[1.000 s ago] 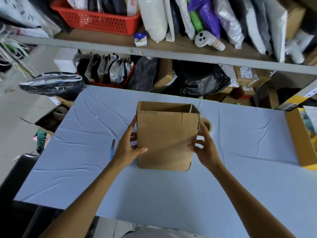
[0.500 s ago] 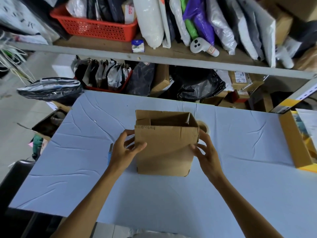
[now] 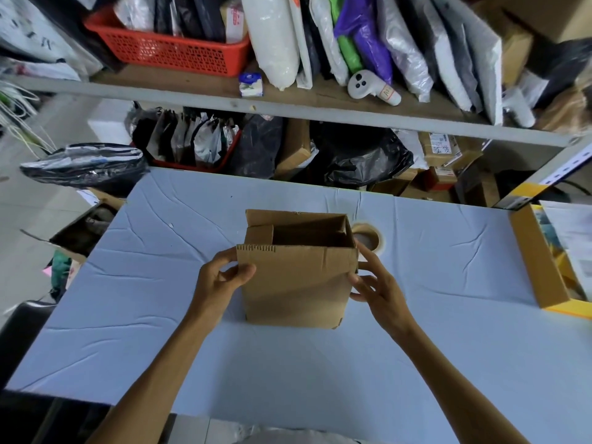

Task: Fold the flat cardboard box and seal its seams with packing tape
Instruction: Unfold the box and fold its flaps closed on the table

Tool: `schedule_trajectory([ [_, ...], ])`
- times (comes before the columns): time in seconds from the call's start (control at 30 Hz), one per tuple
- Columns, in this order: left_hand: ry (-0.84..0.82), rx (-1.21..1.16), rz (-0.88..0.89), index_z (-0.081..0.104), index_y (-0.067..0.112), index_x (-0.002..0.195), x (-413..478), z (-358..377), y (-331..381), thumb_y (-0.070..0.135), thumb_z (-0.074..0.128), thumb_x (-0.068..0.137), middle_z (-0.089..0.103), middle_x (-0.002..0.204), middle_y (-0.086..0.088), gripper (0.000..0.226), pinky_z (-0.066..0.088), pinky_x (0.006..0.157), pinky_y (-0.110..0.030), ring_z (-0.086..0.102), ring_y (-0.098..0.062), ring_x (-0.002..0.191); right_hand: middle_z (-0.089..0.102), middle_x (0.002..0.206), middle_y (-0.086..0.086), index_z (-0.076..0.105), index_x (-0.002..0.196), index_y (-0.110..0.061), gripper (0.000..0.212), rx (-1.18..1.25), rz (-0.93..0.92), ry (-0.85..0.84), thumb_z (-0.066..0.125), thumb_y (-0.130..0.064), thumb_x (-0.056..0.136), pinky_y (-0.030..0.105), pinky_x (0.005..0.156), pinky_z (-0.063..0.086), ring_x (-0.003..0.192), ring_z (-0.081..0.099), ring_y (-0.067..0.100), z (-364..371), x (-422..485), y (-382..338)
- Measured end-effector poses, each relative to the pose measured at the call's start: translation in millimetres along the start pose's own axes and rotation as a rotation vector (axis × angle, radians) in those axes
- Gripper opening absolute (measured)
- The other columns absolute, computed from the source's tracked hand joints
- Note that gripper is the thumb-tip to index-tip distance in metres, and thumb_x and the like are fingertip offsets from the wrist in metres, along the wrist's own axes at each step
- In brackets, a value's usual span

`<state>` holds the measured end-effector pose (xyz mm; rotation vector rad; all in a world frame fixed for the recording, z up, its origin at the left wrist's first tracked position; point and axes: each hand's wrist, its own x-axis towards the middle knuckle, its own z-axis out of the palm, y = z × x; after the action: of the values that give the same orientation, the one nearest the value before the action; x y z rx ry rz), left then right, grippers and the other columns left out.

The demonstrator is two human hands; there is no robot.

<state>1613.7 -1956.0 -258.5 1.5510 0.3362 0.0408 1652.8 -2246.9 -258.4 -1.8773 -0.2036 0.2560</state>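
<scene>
A brown cardboard box [image 3: 296, 288] stands upright and open-topped in the middle of the pale blue table [image 3: 160, 331]. Its left side flap is bent inward at the top. My left hand [image 3: 221, 280] grips the box's upper left corner, thumb on the near face. My right hand [image 3: 378, 288] holds the box's right side, fingers spread against the edge. A roll of packing tape [image 3: 370, 240] lies flat on the table just behind the box's right corner, partly hidden by it.
A yellow-edged box [image 3: 538, 261] with papers lies at the table's right edge. Behind the table stands a shelf [image 3: 288, 105] crowded with bags, a red basket [image 3: 166, 49] and cartons. A black plastic bag [image 3: 83, 163] rests off the table's far-left corner.
The box has been opened wider into a squarer shape, and its left top flap has folded inward. My left hand moved up to the top left corner.
</scene>
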Motion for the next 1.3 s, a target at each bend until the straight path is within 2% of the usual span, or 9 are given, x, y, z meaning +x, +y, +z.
schedule_trajectory([
  [0.17,-0.011,0.001,-0.001,0.065,0.008,0.111,-3.2,0.0,5.2,-0.005,0.064,0.082,0.07,0.104,-0.002,0.032,0.052,0.072,-0.013,0.068,-0.011,0.094,0.056,0.125,-0.008,0.038,0.139,-0.046,0.052,0.019,0.027,0.005,0.051,-0.037,0.09,0.03,0.081,0.059,0.1,0.065,0.012,3.4,-2.2,-1.2],
  [0.27,-0.025,0.005,0.01,0.065,0.012,0.113,-5.3,-0.6,6.2,-0.005,0.064,0.082,0.07,0.106,0.002,0.036,0.052,0.074,-0.013,0.068,-0.008,0.095,0.053,0.125,-0.003,0.047,0.137,-0.031,0.05,-0.015,0.047,0.005,0.05,-0.041,0.088,0.039,0.083,0.059,0.106,0.062,0.017,5.4,-4.5,1.0],
  [0.47,0.001,-0.016,-0.001,0.07,0.015,0.101,-6.8,4.4,8.5,0.007,0.068,0.081,0.072,0.105,-0.004,0.021,0.054,0.074,-0.017,0.068,-0.019,0.1,0.052,0.131,-0.002,0.051,0.13,-0.036,0.043,0.032,0.08,0.006,0.049,-0.043,0.088,0.03,0.083,0.059,0.11,0.059,0.018,5.3,-7.0,-3.2],
  [0.63,0.064,-0.047,-0.09,0.07,0.017,0.108,-11.6,7.7,6.3,0.043,0.08,0.068,0.071,0.11,-0.004,0.048,0.054,0.086,-0.035,0.066,-0.02,0.103,0.06,0.122,-0.006,0.06,0.112,-0.045,0.026,0.125,0.112,0.051,0.057,-0.047,0.086,0.03,0.078,0.06,0.101,0.063,0.006,6.4,-10.8,-8.0],
  [0.77,0.112,0.021,-0.055,0.07,0.021,0.104,-14.3,11.5,8.3,0.037,0.077,0.074,0.072,0.104,0.005,0.034,0.053,0.083,-0.026,0.067,-0.01,0.098,0.066,0.116,-0.001,0.067,0.107,-0.037,0.039,0.143,0.137,0.108,0.062,-0.057,0.074,0.034,0.072,0.061,0.096,0.067,0.015,8.4,-9.7,-6.9],
  [0.93,0.122,-0.024,-0.021,0.061,0.021,0.112,-13.1,12.6,7.2,0.015,0.073,0.08,0.066,0.112,0.003,0.034,0.053,0.073,-0.018,0.065,-0.011,0.098,0.07,0.108,-0.001,0.069,0.104,-0.027,0.022,0.209,0.172,0.085,0.073,-0.026,0.083,0.04,0.072,0.061,0.095,0.068,0.024,2.9,-6.2,-13.3],
  [1.1,0.068,0.045,-0.039,0.046,0.037,0.133,-6.3,5.9,11.3,0.011,0.072,0.081,0.064,0.11,0.005,0.065,0.053,0.082,-0.027,0.063,-0.011,0.1,0.058,0.115,-0.001,0.041,0.14,-0.032,0.073,0.195,0.189,0.018,0.071,-0.026,0.074,0.033,0.066,0.06,0.093,0.065,0.023,-1.0,-1.8,-19.0],
  [1.2,0.025,0.117,-0.038,0.039,0.046,0.138,-3.1,2.3,14.4,0.007,0.073,0.08,0.062,0.107,0.006,0.078,0.052,0.09,-0.038,0.062,-0.019,0.103,0.052,0.115,0.003,0.025,0.148,-0.034,0.083,0.147,0.169,-0.072,0.069,-0.005,0.084,0.032,0.065,0.059,0.089,0.063,0.02,-4.9,1.9,-23.2],
  [1.3,-0.03,0.187,-0.01,0.031,0.058,0.136,1.0,1.0,18.2,0.004,0.071,0.079,0.059,0.107,-0.003,0.088,0.055,0.087,-0.042,0.065,-0.023,0.099,0.047,0.109,-0.003,0.013,0.15,-0.037,0.093,-0.006,0.123,-0.15,0.065,0.006,0.085,0.029,0.064,0.06,0.085,0.059,0.016,-8.6,6.9,-26.5],
])
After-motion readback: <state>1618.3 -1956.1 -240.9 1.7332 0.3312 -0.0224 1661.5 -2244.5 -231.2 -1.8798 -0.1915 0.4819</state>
